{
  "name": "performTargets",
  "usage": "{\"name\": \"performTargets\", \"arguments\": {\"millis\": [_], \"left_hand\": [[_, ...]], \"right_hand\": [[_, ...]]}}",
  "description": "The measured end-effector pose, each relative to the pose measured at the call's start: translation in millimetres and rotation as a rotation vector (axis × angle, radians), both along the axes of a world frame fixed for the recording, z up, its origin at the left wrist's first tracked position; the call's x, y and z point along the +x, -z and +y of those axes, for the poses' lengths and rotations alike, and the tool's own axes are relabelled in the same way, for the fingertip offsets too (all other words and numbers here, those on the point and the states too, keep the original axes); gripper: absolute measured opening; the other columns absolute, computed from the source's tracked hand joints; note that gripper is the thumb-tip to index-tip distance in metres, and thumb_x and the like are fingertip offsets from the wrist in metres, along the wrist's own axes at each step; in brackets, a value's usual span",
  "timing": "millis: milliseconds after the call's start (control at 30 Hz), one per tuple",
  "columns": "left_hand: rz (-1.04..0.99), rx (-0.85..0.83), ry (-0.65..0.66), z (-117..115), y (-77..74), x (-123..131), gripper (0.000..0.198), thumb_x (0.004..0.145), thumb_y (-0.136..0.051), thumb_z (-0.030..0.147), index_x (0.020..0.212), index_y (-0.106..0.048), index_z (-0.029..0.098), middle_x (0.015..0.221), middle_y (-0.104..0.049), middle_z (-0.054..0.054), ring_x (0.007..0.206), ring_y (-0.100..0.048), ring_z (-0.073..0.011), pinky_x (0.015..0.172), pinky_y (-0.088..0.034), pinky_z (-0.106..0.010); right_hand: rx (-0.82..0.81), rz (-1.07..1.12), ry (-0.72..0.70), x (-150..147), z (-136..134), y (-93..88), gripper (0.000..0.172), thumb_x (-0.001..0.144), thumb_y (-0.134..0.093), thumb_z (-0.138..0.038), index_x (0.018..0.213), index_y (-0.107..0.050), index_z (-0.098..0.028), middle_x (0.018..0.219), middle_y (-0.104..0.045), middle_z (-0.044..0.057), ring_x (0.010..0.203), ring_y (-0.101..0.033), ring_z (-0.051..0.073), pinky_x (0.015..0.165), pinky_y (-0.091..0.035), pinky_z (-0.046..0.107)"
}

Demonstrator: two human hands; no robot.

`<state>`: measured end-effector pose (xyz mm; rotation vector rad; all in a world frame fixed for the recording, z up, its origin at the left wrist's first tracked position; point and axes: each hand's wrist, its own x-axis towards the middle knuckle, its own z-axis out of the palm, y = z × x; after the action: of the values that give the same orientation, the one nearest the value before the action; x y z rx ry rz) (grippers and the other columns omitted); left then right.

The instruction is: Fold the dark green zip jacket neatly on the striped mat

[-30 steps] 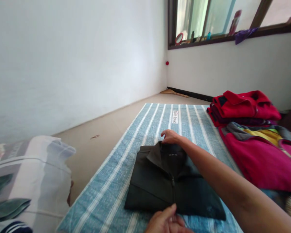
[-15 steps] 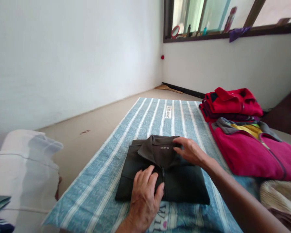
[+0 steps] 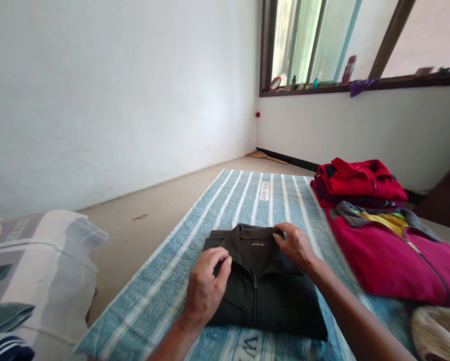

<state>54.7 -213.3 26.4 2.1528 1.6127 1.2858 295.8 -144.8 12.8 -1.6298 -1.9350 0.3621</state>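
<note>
Two bare hands tend the collar (image 3: 258, 232) of a folded black jacket (image 3: 285, 303) that lies toward the near end of a blue striped cloth (image 3: 176, 271). The right hand (image 3: 294, 245) pinches the collar's right end between thumb and fingers. The left hand (image 3: 206, 286) curls over the jacket's left half, its thumb and forefinger drawn close together at the collar's left flap; whether fabric is caught between them cannot be told. Small pale print shows inside the neck, and a zipper (image 3: 254, 291) runs down the front toward the near edge.

Along the cloth's right edge lies a pink jacket (image 3: 386, 258) with a grey and yellow collar. Beyond it, by the far right corner, sits a stack of red clothes (image 3: 364, 178). A white label (image 3: 265, 191) reading "With love" marks the cloth near its far edge. A beige woven item (image 3: 439, 333) is partly in view off the near right corner. Well apart from the left edge stands a pale wrapped bundle (image 3: 67, 265). A mirror (image 3: 275, 83) and a purple rag (image 3: 362, 86) occupy the windowsill (image 3: 398, 84).
</note>
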Motion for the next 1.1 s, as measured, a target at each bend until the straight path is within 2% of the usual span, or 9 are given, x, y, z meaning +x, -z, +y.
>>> {"name": "performTargets", "arguments": {"millis": [100, 167, 233, 333, 500, 633, 833, 967, 1100], "left_hand": [[0.113, -0.168, -0.072, 48, -20.3, 3, 0.013, 0.081, -0.051, 0.027, 0.083, -0.062, 0.020, 0.089, -0.067, -0.007, 0.088, -0.061, -0.0203, 0.083, -0.046, -0.029], [0.213, -0.336, -0.135, 80, -26.0, 6, 0.013, 0.079, -0.053, 0.028, 0.080, -0.062, 0.018, 0.091, -0.067, -0.008, 0.088, -0.061, -0.0219, 0.080, -0.044, -0.029], [0.263, -0.538, -0.145, 107, -26.0, 10, 0.014, 0.076, -0.055, 0.029, 0.074, -0.062, 0.017, 0.085, -0.067, -0.008, 0.087, -0.060, -0.0237, 0.073, -0.043, -0.029], [0.238, -0.667, -0.101, 131, -20.3, 13, 0.015, 0.071, -0.059, 0.029, 0.061, -0.059, 0.016, 0.065, -0.063, -0.005, 0.073, -0.061, -0.0224, 0.061, -0.041, -0.026], [0.115, -0.794, -0.074, 145, -11.5, 13, 0.016, 0.069, -0.060, 0.029, 0.061, -0.058, 0.015, 0.054, -0.057, -0.003, 0.052, -0.055, -0.0170, 0.049, -0.038, -0.025], [-0.002, -0.872, -0.032, 149, -9.0, 12, 0.018, 0.069, -0.062, 0.030, 0.062, -0.056, 0.015, 0.052, -0.054, 0.000, 0.046, -0.049, -0.0126, 0.046, -0.036, -0.024], [-0.173, -0.957, 0.060, 151, -7.2, 11, 0.023, 0.066, -0.066, 0.027, 0.053, -0.050, 0.016, 0.040, -0.042, 0.005, 0.037, -0.036, -0.0080, 0.039, -0.025, -0.022], [-0.285, -0.988, 0.125, 153, -5.4, 7, 0.007, 0.064, -0.066, 0.018, 0.064, -0.060, 0.014, 0.040, -0.045, 0.005, 0.038, -0.039, -0.0087, 0.040, -0.027, -0.022], [-0.382, -1.007, 0.124, 154, -1.3, 1, 0.011, 0.065, -0.064, 0.014, 0.076, -0.063, 0.014, 0.048, -0.052, 0.004, 0.041, -0.045, -0.0094, 0.043, -0.033, -0.022]], "right_hand": [[-0.065, -0.168, -0.017, -10, 18, -5.1, 0.028, 0.083, -0.050, -0.023, 0.107, -0.065, -0.019, 0.111, -0.064, 0.009, 0.105, -0.056, 0.023, 0.088, -0.040, 0.031], [-0.086, -0.215, -0.036, -18, 27, -6.8, 0.030, 0.081, -0.051, -0.021, 0.106, -0.065, -0.019, 0.111, -0.064, 0.010, 0.108, -0.055, 0.024, 0.088, -0.040, 0.031], [-0.111, -0.244, -0.058, -23, 33, -6.8, 0.030, 0.077, -0.051, -0.018, 0.102, -0.067, -0.019, 0.106, -0.066, 0.012, 0.105, -0.057, 0.026, 0.085, -0.041, 0.032], [-0.157, -0.278, -0.080, -25, 39, -5.2, 0.030, 0.074, -0.051, -0.016, 0.098, -0.069, -0.018, 0.098, -0.068, 0.013, 0.097, -0.061, 0.028, 0.078, -0.042, 0.033], [-0.207, -0.265, -0.113, -18, 43, -3.7, 0.032, 0.075, -0.053, -0.021, 0.103, -0.068, -0.020, 0.100, -0.069, 0.009, 0.095, -0.061, 0.024, 0.076, -0.042, 0.028], [-0.229, -0.227, -0.152, -12, 44, -5.7, 0.036, 0.073, -0.057, -0.019, 0.107, -0.067, -0.018, 0.101, -0.069, 0.009, 0.094, -0.062, 0.021, 0.077, -0.042, 0.025], [-0.239, -0.204, -0.181, -10, 43, -10.1, 0.039, 0.068, -0.058, -0.015, 0.106, -0.068, -0.018, 0.097, -0.069, 0.008, 0.090, -0.062, 0.020, 0.075, -0.042, 0.025], [-0.240, -0.200, -0.178, -10, 45, -10.0, 0.037, 0.067, -0.057, -0.013, 0.101, -0.070, -0.018, 0.093, -0.070, 0.007, 0.088, -0.061, 0.020, 0.074, -0.041, 0.025], [-0.240, -0.189, -0.166, -9, 47, -8.4, 0.032, 0.065, -0.057, -0.012, 0.092, -0.072, -0.020, 0.088, -0.069, 0.006, 0.087, -0.060, 0.020, 0.071, -0.040, 0.025]]}}
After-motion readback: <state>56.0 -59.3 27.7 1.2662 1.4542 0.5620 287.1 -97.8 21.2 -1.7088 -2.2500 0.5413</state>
